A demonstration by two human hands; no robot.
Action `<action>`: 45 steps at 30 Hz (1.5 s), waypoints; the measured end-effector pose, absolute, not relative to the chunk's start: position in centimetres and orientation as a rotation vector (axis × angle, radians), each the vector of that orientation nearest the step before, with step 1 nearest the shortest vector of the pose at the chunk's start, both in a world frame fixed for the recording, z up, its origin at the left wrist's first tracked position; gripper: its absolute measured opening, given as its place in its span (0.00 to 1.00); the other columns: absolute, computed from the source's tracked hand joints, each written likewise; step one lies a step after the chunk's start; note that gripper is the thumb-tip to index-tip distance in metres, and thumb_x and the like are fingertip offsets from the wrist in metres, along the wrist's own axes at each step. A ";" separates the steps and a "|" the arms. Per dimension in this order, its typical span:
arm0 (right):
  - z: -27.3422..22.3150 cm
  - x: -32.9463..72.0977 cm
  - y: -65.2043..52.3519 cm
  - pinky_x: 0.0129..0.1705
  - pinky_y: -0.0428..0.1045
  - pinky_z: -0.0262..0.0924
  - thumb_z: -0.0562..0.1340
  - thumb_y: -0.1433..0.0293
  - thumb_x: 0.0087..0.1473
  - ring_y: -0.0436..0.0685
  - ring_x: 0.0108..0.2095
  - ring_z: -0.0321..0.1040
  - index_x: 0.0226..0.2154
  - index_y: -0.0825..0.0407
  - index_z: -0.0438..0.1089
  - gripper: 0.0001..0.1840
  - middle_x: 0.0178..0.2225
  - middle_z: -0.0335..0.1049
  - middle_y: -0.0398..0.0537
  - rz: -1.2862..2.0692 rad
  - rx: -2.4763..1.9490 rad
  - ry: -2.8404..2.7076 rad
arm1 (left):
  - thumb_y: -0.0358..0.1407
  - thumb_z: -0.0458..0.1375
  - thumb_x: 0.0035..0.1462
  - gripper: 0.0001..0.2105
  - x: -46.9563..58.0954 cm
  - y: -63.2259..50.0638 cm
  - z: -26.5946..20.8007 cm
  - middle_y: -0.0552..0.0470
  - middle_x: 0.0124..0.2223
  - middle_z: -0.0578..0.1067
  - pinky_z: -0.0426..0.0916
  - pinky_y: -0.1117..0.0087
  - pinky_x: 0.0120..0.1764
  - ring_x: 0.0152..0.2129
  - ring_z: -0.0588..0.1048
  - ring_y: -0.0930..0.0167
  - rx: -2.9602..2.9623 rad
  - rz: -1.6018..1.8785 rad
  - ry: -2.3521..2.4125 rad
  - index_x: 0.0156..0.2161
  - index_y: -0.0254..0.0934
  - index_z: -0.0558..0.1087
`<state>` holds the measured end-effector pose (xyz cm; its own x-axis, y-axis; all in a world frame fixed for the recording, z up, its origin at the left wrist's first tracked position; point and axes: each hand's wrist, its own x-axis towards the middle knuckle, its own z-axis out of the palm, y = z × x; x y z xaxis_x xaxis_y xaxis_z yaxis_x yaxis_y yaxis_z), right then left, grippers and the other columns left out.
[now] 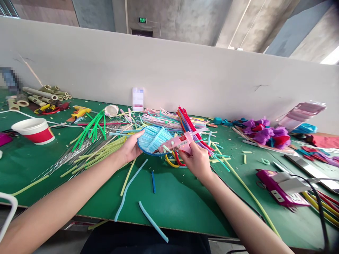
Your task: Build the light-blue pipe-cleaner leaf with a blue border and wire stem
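My left hand (132, 147) grips the left edge of a round blue piece (153, 135) made of light blue strips laid side by side inside a darker rim. In my right hand (197, 158) is a pink hot glue gun (182, 141), its nozzle end over the lower right of the blue piece. Whether the nozzle touches the piece I cannot tell. Behind both hands lies a heap of pink strips (169, 118) and a bundle of red and purple strips (184, 120). Loose light blue strips (153, 222) lie on the table near my lap.
On the left are a paper cup (34, 131), bamboo tubes (47, 94), a yellow glue gun (80, 112), green strips (92, 130) and thin wires (79, 155). Purple fabric flowers (265, 132) and a purple power strip (280, 187) with cables are on the right. A pale partition (169, 67) stands behind.
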<state>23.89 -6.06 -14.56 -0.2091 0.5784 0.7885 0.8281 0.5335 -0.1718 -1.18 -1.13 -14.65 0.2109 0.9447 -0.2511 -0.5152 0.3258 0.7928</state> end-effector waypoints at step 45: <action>-14.4 24.8 -5.6 0.20 0.44 0.47 0.61 0.63 0.54 0.48 0.16 0.50 0.23 0.47 0.52 0.17 0.16 0.55 0.36 -0.410 -1.191 -1.804 | 0.35 0.52 0.68 0.17 -2.6 -0.9 -12.9 0.44 0.40 0.84 0.78 0.65 0.39 0.31 0.82 0.65 0.627 1.237 0.818 0.54 0.28 0.75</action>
<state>24.83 -5.59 -14.36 -0.1232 0.5543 0.8231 0.8556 0.4796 -0.1949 -2.64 -0.88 -12.92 0.1181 0.9733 -0.1969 -0.5623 0.2290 0.7946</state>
